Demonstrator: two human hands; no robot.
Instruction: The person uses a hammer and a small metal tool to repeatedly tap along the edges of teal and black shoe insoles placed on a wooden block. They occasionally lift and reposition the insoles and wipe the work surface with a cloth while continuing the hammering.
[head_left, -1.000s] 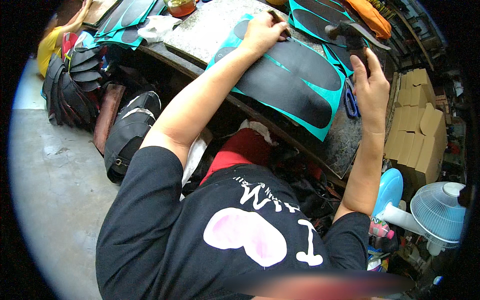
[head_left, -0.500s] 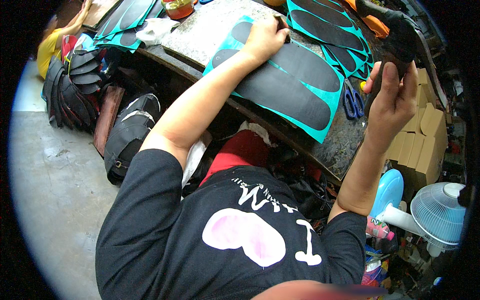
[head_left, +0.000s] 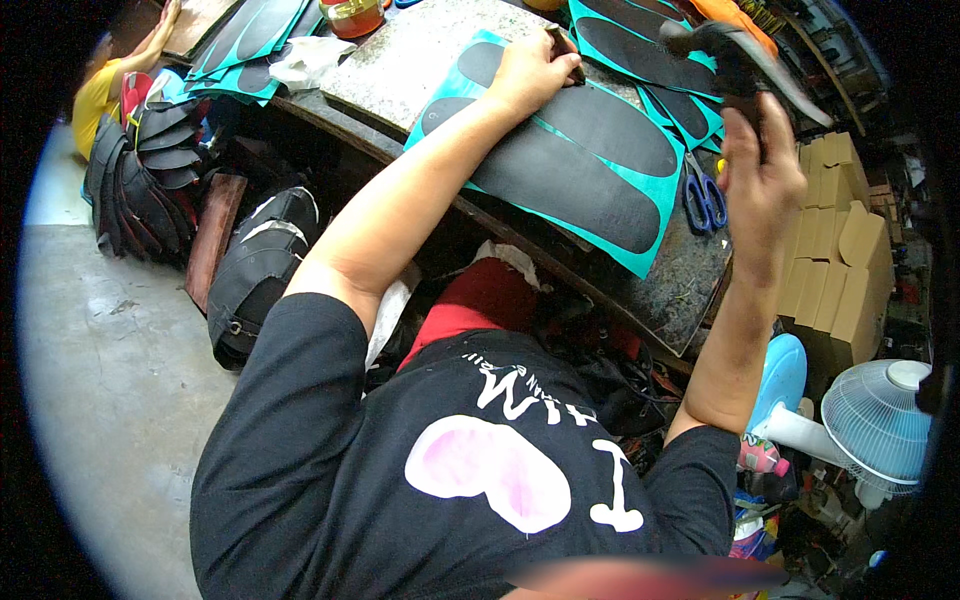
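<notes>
Left hand (head_left: pixel 528 72) presses flat on the teal sheet (head_left: pixel 590 160) lying on the surface (head_left: pixel 420 50), fingers curled round a small dark tool (head_left: pixel 565 45). Right hand (head_left: pixel 760 165) is raised, closed about a hammer (head_left: pixel 735 55). Sheet looks thin, floppy, light: best pinned by palm, lifted at an edge. Hammer head-heavy; grip low on handle.
</notes>
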